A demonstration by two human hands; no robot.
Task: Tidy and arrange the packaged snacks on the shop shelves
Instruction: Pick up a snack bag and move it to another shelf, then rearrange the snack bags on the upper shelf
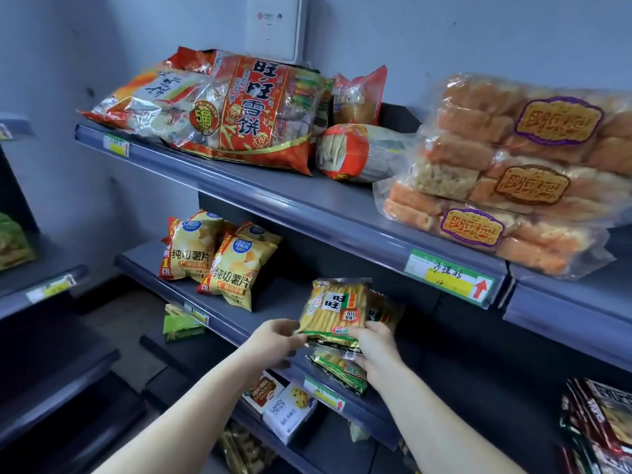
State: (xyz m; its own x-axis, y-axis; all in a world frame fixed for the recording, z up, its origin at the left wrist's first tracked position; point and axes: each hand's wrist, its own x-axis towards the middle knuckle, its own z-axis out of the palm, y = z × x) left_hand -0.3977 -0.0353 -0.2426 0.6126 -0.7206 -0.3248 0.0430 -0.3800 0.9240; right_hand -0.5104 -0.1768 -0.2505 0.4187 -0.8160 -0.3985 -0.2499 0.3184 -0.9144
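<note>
Dark blue-grey metal shop shelves are seen against a pale grey wall (102, 63), on which a white box (275, 25) is mounted far up. On the middle shelf (284, 292), near the front edge, a yellow rice cracker packet (333, 307) is held upright. Its lower left edge is pinched by the left hand (278, 340), and its lower right corner is gripped by the curled fingers of the right hand (374, 350). A second packet (337, 369) lies flat just below it, overhanging the shelf lip. Two yellow crisp bags (219, 265) stand to the far left on the same shelf. On the top shelf (307, 200), large red cracker bags (239, 111) are piled at the left, and clear bags of orange pastry (496, 176) are stacked at the right. A green and yellow price label (448, 277) is fixed to its front rail. Small boxes (287, 410) sit on the shelf below.
</note>
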